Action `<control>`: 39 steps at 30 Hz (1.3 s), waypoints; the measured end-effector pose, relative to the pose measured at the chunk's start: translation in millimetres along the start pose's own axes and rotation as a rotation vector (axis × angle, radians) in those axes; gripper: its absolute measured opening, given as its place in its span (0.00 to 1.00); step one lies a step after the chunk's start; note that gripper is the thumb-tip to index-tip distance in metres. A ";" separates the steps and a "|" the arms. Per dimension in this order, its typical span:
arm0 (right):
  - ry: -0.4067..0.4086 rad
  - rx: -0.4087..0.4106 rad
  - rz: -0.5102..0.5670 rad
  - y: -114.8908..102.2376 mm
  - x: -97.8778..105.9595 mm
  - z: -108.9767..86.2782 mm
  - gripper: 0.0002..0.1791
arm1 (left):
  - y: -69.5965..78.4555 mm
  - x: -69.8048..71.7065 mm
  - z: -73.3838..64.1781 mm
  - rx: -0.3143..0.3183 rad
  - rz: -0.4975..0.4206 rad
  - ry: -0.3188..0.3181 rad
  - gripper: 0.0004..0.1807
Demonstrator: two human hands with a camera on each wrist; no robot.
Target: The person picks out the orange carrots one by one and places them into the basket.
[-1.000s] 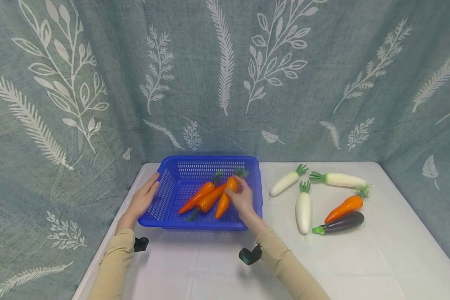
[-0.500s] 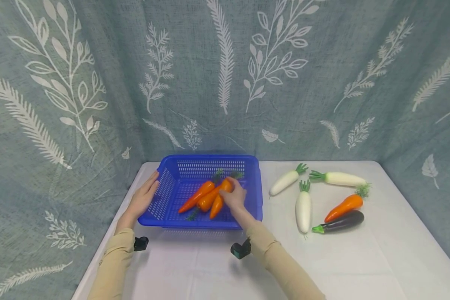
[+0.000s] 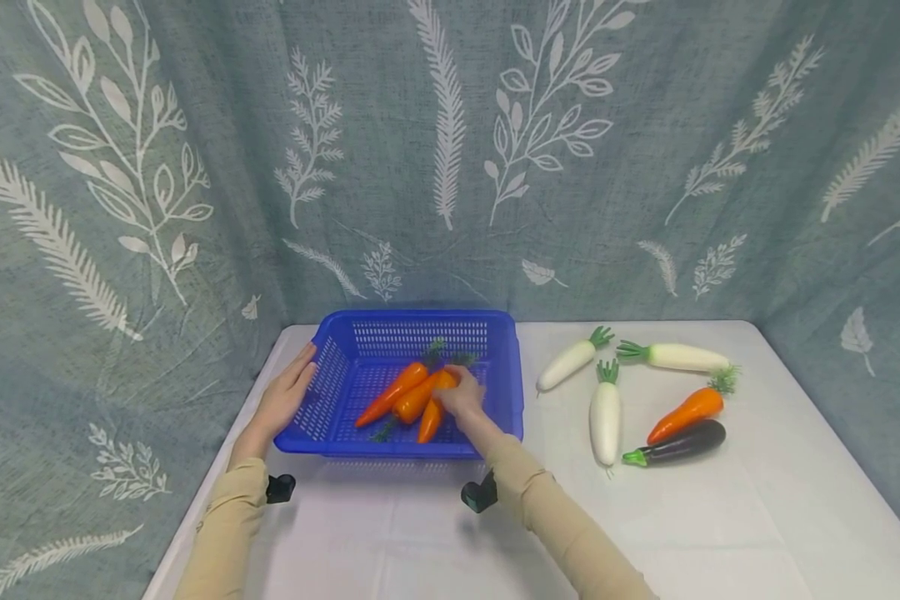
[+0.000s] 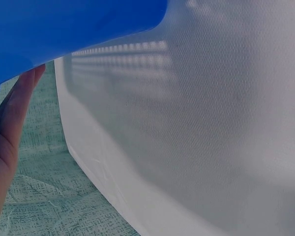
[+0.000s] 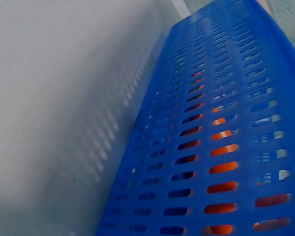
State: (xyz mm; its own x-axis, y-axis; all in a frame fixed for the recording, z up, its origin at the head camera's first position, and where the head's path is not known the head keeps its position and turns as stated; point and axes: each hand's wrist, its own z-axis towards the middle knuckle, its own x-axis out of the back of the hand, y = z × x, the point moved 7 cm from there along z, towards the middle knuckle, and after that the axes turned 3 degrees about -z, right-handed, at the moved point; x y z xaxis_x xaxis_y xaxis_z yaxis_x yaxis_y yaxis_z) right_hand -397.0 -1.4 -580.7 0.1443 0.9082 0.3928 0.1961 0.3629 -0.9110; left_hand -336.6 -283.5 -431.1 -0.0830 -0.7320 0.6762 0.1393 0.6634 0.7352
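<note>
In the head view a blue plastic basket [image 3: 420, 316] holds several orange carrots. My right hand [image 3: 467, 400] reaches inside it and grips a carrot [image 3: 431, 422] near its leafy end, close against the middle carrot [image 3: 412, 403]. To the left of these lies a redder carrot [image 3: 390, 397]. Along the basket's left side rests my left hand [image 3: 282, 402], fingers extended against the outer wall; the left wrist view shows the fingers [image 4: 24, 93] under the blue rim [image 4: 88, 29]. The slotted basket wall [image 5: 187, 162] mostly hides the right hand and carrots in the right wrist view.
Right of the basket, three white radishes [image 3: 606, 421] lie on the white table [image 3: 390, 533]. Beside them are another carrot [image 3: 686, 415] and a dark eggplant [image 3: 682, 442]. A patterned grey-green curtain [image 3: 420, 250] hangs behind the table.
My right hand has moved left and lower in the basket, bringing its carrot closer against the middle one. The left hand stays at the basket's left side.
</note>
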 end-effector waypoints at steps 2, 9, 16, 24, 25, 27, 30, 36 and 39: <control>-0.010 0.006 -0.012 -1.8 0.7 -2.8 0.32 | -0.3 0.0 0.0 0.001 -0.003 0.001 0.31; -0.053 0.022 -0.107 -52.2 29.3 -40.7 0.32 | -0.5 -0.1 -0.4 0.006 -0.007 0.000 0.30; -0.115 0.080 -0.160 -46.0 20.1 -36.2 0.36 | -0.8 0.1 0.4 0.003 -0.011 0.003 0.30; -0.182 0.044 -0.119 -85.1 41.4 -68.5 0.37 | -0.5 -0.1 0.7 0.004 -0.016 0.002 0.30; -0.188 0.042 -0.123 -81.8 39.2 -65.7 0.36 | -0.7 -0.2 0.8 0.005 -0.016 0.003 0.30; -0.192 0.056 -0.133 -65.6 28.2 -51.0 0.36 | -0.7 -0.6 0.4 0.004 -0.017 0.002 0.31; -0.211 0.040 -0.122 -41.7 10.6 -30.4 0.37 | -1.6 -1.2 -0.1 0.009 -0.014 -0.001 0.31; -0.195 0.076 -0.110 -14.2 -10.0 -8.3 0.35 | -1.6 -2.3 -1.7 0.022 -0.016 -0.006 0.31; -0.195 0.079 -0.093 -10.5 -11.6 -5.7 0.33 | -1.1 -2.2 -2.0 0.023 -0.020 -0.004 0.31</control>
State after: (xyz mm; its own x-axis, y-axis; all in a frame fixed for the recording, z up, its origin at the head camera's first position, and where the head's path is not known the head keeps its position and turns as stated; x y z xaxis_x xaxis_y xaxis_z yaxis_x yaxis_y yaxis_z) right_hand -395.2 -16.9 -574.9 -0.0623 0.8903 0.4512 0.1218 0.4554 -0.8819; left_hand -334.5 -282.9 -433.5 -0.0897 -0.7443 0.6618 0.1149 0.6523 0.7492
